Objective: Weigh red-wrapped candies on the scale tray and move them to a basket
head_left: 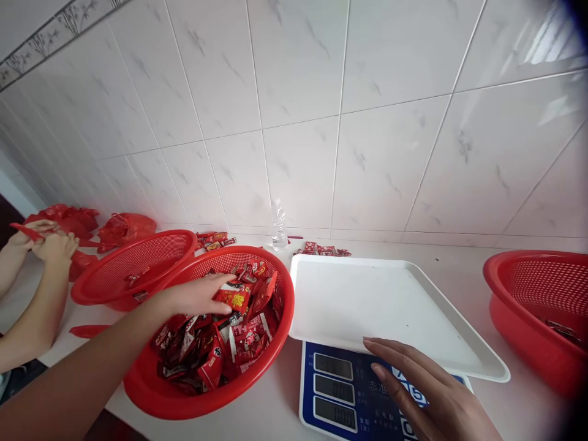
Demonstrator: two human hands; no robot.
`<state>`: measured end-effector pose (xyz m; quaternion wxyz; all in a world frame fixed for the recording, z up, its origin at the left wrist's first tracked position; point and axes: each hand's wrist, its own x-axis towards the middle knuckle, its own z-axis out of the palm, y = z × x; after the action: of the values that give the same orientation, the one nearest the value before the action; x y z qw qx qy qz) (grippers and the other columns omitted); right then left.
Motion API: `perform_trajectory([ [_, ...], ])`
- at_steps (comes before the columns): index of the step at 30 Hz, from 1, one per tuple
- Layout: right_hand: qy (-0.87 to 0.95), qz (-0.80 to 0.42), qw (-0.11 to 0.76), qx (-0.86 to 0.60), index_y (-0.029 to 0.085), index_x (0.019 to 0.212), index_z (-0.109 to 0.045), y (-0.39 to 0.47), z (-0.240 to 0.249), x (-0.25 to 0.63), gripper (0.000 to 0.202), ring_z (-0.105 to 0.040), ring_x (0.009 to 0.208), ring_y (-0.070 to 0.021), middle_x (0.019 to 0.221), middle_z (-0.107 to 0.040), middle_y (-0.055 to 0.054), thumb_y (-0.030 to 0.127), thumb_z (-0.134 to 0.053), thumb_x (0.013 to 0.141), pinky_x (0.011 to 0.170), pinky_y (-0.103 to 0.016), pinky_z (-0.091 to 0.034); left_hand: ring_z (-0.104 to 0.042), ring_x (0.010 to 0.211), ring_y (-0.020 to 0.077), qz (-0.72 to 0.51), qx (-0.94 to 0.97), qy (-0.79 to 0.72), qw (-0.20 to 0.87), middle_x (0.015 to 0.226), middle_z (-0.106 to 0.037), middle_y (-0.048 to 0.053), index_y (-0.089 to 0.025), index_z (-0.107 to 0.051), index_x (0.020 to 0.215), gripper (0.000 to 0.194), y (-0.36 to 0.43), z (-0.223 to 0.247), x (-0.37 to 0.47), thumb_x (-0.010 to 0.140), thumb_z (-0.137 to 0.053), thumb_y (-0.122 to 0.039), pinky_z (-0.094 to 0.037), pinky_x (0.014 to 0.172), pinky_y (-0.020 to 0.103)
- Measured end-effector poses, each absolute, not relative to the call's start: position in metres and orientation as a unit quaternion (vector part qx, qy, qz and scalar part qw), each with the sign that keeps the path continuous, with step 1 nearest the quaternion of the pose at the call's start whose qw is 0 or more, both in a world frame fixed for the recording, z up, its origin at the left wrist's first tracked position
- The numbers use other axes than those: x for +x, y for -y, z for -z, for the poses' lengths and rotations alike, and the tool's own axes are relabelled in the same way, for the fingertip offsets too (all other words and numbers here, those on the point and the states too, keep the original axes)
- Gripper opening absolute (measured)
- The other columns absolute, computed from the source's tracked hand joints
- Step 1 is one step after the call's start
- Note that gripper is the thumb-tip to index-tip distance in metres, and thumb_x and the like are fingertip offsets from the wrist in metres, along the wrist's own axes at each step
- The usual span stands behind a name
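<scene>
My left hand reaches into a red plastic basket full of small wrapped snack packets. Its thumb and fingers are apart around a red packet with yellow lettering, and I see no firm grip on it. Another red packet lies just nearer to me in the heap. Over the keypad of a blue digital scale hovers my right hand, its fingers stretched out and nothing in them. The scale carries a bare white tray, close beyond the right fingertips.
Another red basket with few packets stands at left, and a third basket at far right. A clear plastic bottle and loose packets sit by the tiled wall. At far left, another person's hands handle red plastic near red bags.
</scene>
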<state>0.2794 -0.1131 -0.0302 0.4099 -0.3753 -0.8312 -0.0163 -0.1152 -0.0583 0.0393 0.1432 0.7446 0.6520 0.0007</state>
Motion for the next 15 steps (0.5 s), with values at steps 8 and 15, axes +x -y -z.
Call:
perform_trajectory([
  [8, 0.838, 0.007, 0.389, -0.383, 0.025, 0.113, -0.06, 0.114, 0.035, 0.283, 0.026, -0.07, 0.087, -0.0141, 0.102, -0.071, -0.002, 0.033, -0.049, 0.091, 0.076, -0.019, -0.057, -0.053, 0.117, 0.0288, -0.031, 0.74, -0.662, 0.119, 0.121, -0.063, 0.007, -0.026, -0.057, 0.121, 0.038, 0.047, -0.023, -0.092, 0.088, -0.043, -0.037, -0.04, 0.096, 0.04],
  [15, 0.829, 0.008, 0.422, -0.367, 0.025, 0.106, -0.064, 0.117, 0.027, 0.276, 0.024, -0.071, 0.08, -0.0137, 0.094, -0.073, -0.001, 0.034, -0.046, 0.092, 0.071, -0.018, -0.058, -0.051, 0.117, 0.0291, -0.116, 0.768, -0.63, 0.016, 0.128, -0.056, 0.01, -0.022, -0.052, 0.123, 0.046, 0.053, -0.028, -0.062, 0.084, -0.049, -0.047, -0.04, 0.095, 0.04],
])
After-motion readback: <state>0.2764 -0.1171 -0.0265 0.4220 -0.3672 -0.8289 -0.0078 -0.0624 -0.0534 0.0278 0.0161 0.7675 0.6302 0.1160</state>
